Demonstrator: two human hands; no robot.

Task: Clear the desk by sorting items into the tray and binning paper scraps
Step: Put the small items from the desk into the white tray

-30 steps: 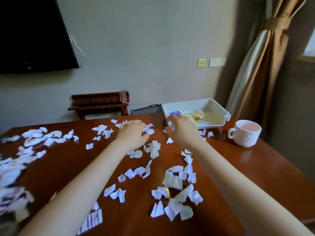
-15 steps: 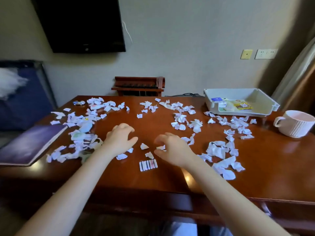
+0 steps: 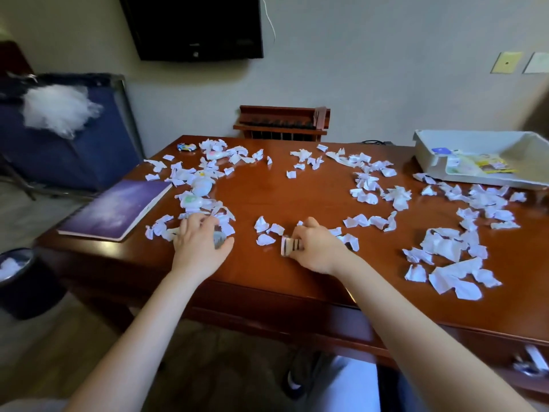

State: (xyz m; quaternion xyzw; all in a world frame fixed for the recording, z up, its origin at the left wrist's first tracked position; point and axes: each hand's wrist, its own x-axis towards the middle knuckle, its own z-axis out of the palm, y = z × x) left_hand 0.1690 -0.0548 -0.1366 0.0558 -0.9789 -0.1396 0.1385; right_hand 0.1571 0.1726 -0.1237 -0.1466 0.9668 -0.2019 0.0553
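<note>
Torn white paper scraps (image 3: 368, 188) lie scattered over the brown wooden desk (image 3: 297, 200). My right hand (image 3: 319, 248) is shut on a small striped packet (image 3: 289, 247) near the desk's front edge. My left hand (image 3: 202, 242) rests on scraps at the front left, its fingers curled over a small grey object (image 3: 219, 239). A white tray (image 3: 523, 147) stands at the far right with several small items in it. A black bin (image 3: 20, 281) with white scraps inside stands on the floor at the left, below the desk's corner.
A purple notebook (image 3: 118, 208) lies at the desk's left edge. A toy car (image 3: 186, 147) and small white toys (image 3: 202, 185) sit among the scraps at the back left. A wooden rack (image 3: 282, 123) stands behind the desk. A blue cart (image 3: 59, 129) is to the left.
The view has swung left and back from the tray. Both hands came from the tray area to the front edge. My right hand has picked up the striped packet; the left closed over scraps.
</note>
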